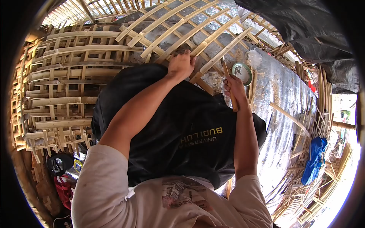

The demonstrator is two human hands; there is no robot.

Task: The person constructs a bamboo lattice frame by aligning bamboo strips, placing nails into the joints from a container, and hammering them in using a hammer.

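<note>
Strips are already crossed in the lattice beyond the cloth, ends left uneven; a tool is clasped by the right hand, the left hand's hold being unclear.

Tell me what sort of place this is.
Probably a bamboo-weaving workspace: a broad woven lattice spreads out by the person, thin strips are heaped at the right, and the right hand holds a slim tool.

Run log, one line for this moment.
left hand: on bamboo lattice | right hand: gripping wooden-handled tool | round dish: near right hand | black cloth: beneath forearms
</note>
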